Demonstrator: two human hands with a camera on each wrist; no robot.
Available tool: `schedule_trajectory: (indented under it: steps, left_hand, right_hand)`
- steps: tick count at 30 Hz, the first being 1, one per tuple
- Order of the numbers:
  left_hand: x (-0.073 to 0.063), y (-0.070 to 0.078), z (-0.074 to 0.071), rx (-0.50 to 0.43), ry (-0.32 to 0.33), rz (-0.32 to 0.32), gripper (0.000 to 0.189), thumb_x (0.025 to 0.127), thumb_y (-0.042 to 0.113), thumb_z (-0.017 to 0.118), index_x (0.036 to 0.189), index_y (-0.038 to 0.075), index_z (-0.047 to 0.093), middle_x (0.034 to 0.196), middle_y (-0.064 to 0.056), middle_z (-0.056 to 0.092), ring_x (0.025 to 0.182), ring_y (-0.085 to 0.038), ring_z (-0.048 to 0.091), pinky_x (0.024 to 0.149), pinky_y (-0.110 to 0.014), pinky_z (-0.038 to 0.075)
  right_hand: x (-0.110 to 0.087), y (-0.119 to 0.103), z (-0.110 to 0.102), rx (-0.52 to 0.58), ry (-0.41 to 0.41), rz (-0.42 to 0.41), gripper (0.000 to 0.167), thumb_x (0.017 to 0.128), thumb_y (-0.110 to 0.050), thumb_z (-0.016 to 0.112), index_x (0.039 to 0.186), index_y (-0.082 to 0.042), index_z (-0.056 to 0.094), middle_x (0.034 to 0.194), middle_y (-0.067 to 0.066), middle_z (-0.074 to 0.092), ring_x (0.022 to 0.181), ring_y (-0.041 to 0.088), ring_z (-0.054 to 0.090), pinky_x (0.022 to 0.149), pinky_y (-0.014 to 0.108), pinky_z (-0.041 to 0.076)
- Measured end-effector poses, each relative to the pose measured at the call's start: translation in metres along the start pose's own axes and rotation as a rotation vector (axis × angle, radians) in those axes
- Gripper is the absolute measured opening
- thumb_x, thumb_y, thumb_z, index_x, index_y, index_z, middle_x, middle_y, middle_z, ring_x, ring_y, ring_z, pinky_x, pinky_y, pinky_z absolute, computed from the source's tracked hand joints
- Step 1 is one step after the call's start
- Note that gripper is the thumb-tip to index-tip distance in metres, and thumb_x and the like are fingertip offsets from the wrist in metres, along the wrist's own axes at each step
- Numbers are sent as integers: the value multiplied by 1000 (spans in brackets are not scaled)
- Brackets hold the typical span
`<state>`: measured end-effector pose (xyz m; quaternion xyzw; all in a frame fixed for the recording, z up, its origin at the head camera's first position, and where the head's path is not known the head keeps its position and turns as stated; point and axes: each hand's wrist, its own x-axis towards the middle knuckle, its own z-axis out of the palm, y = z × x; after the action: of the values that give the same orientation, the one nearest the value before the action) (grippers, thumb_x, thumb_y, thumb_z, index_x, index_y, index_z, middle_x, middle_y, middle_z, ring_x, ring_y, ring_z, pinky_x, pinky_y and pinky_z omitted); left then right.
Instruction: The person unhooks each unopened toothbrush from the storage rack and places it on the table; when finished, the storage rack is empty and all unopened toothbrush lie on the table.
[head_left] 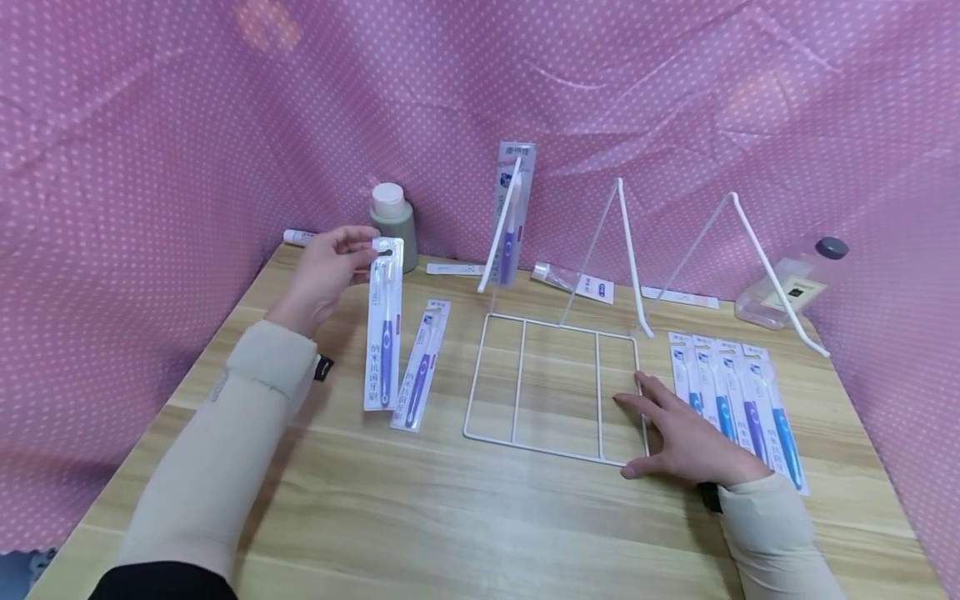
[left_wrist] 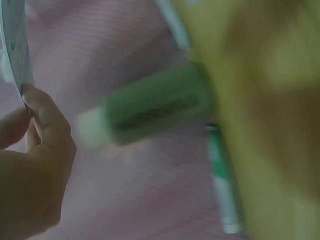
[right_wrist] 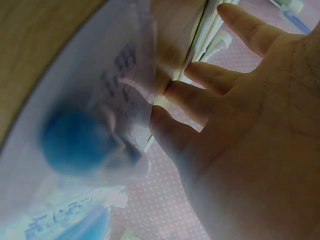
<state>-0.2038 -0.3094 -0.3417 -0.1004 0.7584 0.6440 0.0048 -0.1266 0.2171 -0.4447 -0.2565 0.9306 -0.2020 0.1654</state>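
Observation:
My left hand pinches a packaged toothbrush near the top of its card, thumb and fingers at the hang hole. The toothbrush inside has a purple handle, and the pack stands nearly upright. Just right of it lies another purple toothbrush pack on the table. A white wire display rack has three raised arms; one more toothbrush pack hangs on its left arm. With fingers spread, my right hand touches the right side of the rack's base. Several toothbrush packs, blue and purple, lie in a row beside it.
Behind my left hand stands a grey-green bottle with a white cap. A toothpaste tube and slim white boxes lie along the back edge. A clear bottle leans at back right. Pink dotted cloth surrounds the table.

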Motion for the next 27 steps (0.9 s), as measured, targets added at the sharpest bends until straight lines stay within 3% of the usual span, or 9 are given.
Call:
schedule_trajectory:
  steps: [3, 7, 14, 19, 27]
  left_hand:
    - [20, -17, -1, 56, -52, -78, 39, 109, 7, 56, 147, 5, 56, 117, 0, 62, 100, -10, 63, 93, -27, 60]
    - [40, -36, 5, 115, -108, -134, 40, 109, 7, 55, 148, 4, 56, 121, -5, 62, 100, -14, 63, 95, -32, 59]
    - [62, -62, 23, 174, -165, -207, 39, 107, 2, 54, 146, 0, 57, 122, -12, 64, 91, -13, 64, 81, -24, 59]
    - [70, -74, 31, 188, -175, -199, 41, 104, -4, 53, 145, -8, 56, 120, -18, 66, 78, -7, 64, 67, -18, 58]
    - [69, -75, 39, 274, -163, -214, 39, 102, -8, 51, 141, -10, 58, 121, -21, 65, 82, -10, 65, 68, -20, 60]
  right_hand:
    - [0, 0, 0, 0, -1, -1, 105, 71, -67, 89, 156, -17, 52, 173, 28, 19, 156, 56, 23, 118, 76, 33]
    - [0, 0, 0, -4, 2, -6, 105, 71, -66, 90, 155, -16, 53, 173, 29, 20, 156, 57, 23, 118, 76, 33]
    - [1, 1, 1, -5, 2, -8, 105, 71, -67, 90, 155, -16, 53, 173, 29, 20, 156, 57, 23, 118, 76, 33]
    - [1, 0, 1, -6, 3, -11, 105, 71, -68, 89, 155, -17, 53, 172, 28, 21, 155, 57, 24, 118, 76, 34]
    - [1, 1, 0, -9, 4, -7, 105, 71, -68, 89, 155, -18, 53, 173, 28, 20, 155, 56, 25, 118, 76, 33]
